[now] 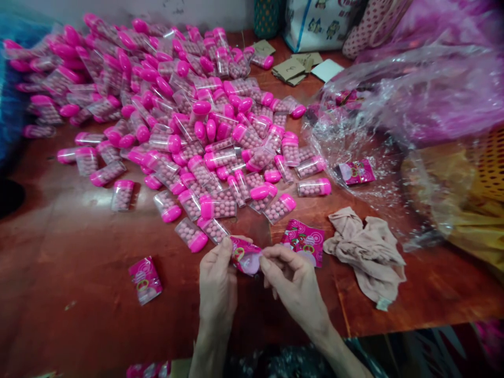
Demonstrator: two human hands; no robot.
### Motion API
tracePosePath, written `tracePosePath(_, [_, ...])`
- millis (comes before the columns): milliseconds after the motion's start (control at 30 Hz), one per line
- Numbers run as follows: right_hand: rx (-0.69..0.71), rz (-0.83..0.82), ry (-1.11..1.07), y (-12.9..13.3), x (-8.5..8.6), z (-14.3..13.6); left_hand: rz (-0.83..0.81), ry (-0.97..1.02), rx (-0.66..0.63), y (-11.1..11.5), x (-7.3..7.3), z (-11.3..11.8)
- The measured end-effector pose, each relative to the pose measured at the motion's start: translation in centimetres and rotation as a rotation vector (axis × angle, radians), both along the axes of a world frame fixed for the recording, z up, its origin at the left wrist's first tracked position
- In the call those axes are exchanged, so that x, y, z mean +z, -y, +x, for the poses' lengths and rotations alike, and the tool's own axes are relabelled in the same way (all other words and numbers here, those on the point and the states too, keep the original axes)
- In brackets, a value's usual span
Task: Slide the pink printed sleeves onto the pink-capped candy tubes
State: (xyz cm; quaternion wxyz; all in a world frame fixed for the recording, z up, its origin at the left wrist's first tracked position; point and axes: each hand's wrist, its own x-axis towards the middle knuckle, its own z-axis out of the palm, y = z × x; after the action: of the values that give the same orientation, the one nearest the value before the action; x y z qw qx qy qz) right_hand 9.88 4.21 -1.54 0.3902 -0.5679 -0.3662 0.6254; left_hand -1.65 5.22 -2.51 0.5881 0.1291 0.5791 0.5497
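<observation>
Between my two hands is a pink printed wrapper, held above the table near its front edge. My left hand pinches its left end between thumb and fingers. The fingertips of my right hand are closed on its right end. Just behind my right hand lie flat pink wrappers. Another pink wrapper rests on the table to the left. Beyond my hands spreads a large pile of clear containers with pink caps and small pink balls.
A crumpled beige cloth lies to the right on the red-brown table. Behind it are clear plastic bags and another pink wrapper. Cardboard pieces and a white bag stand or lie at the back.
</observation>
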Motion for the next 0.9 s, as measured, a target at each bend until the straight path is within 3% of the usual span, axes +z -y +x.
tracePosePath(67, [-0.028,0.089,0.156,-0.2,-0.1,0.1,0.033,-0.106,-0.031,0.3,0.0,0.1])
tracePosePath(200, [0.061,0.391,0.373,-0.4,-0.4,0.6,0.063,-0.253,-0.189,0.8,0.1,0.2])
tracePosePath(300, [0.106,0.505,0.442,-0.3,-0.7,1.0,0.116,-0.317,-0.185,0.8,0.1,0.1])
tracePosePath(433, [0.116,0.533,0.516,0.0,-1.2,1.1,0.239,-0.166,-0.176,0.5,0.0,-0.2])
tracePosePath(533, [0.077,0.496,0.498,0.0,-1.3,0.9,0.184,-0.091,-0.224,0.4,0.1,-0.3])
tracePosePath(667, [-0.076,0.337,0.434,0.1,-1.1,0.8,0.094,-0.105,-0.129,0.2,0.0,-0.1])
tracePosePath(733, [-0.124,0.347,0.403,0.1,-0.9,0.9,0.079,-0.105,-0.07,0.1,0.1,0.0])
tracePosePath(900, [0.039,0.449,0.268,-0.1,-0.5,1.2,0.068,-0.123,-0.01,-0.2,0.2,0.0])
